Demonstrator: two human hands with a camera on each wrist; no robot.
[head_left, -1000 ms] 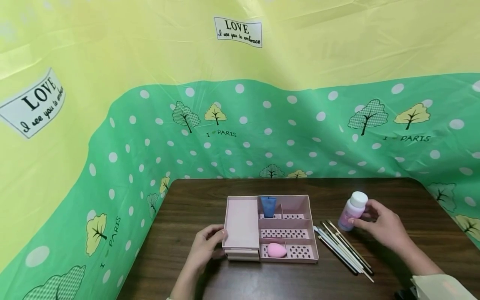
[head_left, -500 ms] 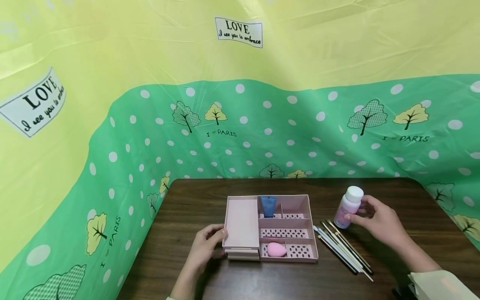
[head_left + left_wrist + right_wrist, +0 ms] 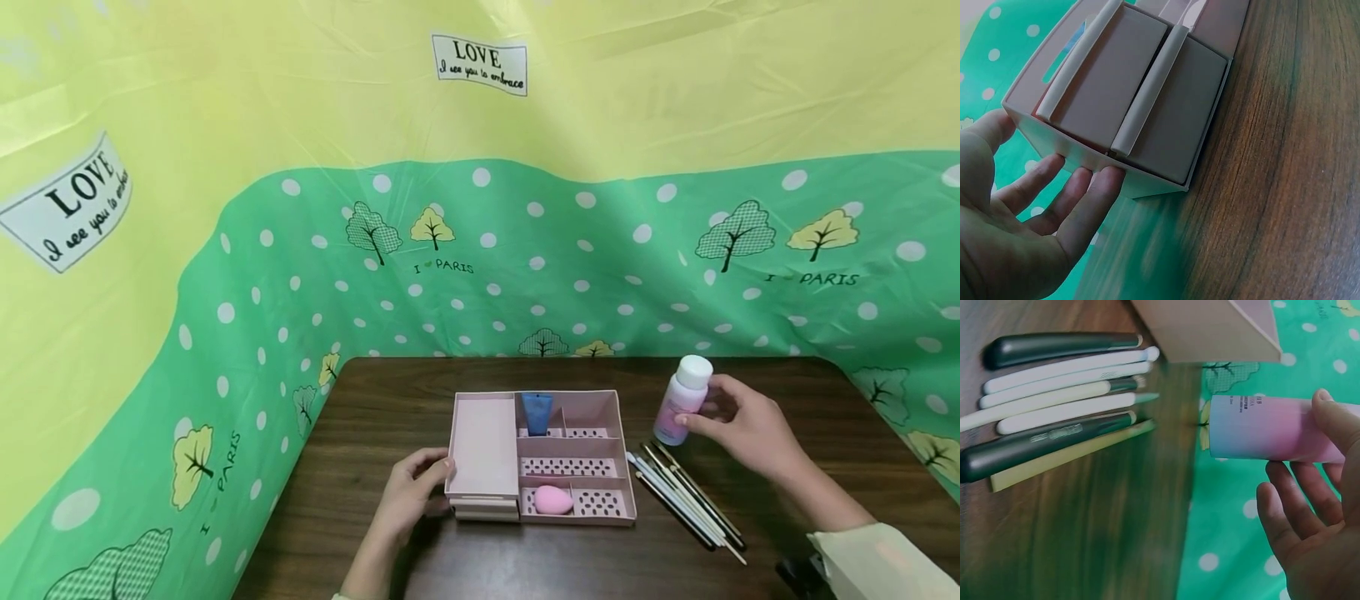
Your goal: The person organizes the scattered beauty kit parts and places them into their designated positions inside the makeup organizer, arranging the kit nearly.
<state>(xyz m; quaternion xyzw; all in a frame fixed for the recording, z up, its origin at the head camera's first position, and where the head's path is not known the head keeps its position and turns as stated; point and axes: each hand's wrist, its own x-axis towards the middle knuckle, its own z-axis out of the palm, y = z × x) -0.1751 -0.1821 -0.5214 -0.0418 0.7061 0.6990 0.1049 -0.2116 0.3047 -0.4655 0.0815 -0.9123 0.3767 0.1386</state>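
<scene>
In the head view a pink desk organizer (image 3: 483, 446) sits mid-table, its drawer fronts facing me. My left hand (image 3: 408, 496) rests against its left side; the left wrist view shows the fingertips (image 3: 1110, 178) on the side wall, below two drawers (image 3: 1175, 106). My right hand (image 3: 753, 425) pinches a pink-and-white bottle (image 3: 681, 408) with a white cap between thumb and fingers. The bottle leans slightly, held beyond the brushes, right of the organizer. Its lower end (image 3: 1229, 428) points free in the right wrist view. A blue tube (image 3: 537, 414) and a pink makeup sponge (image 3: 553, 500) occupy compartments.
Several makeup brushes (image 3: 686, 492) lie side by side on the dark wooden table (image 3: 525, 562), between the organizer and my right forearm. A green and yellow patterned cloth (image 3: 570, 275) hangs behind and left of the table. Something black lies under the right sleeve (image 3: 885, 558).
My right hand has carried the bottle up and to the left in the head view, toward the organizer. The left hand and organizer have stayed in place.
</scene>
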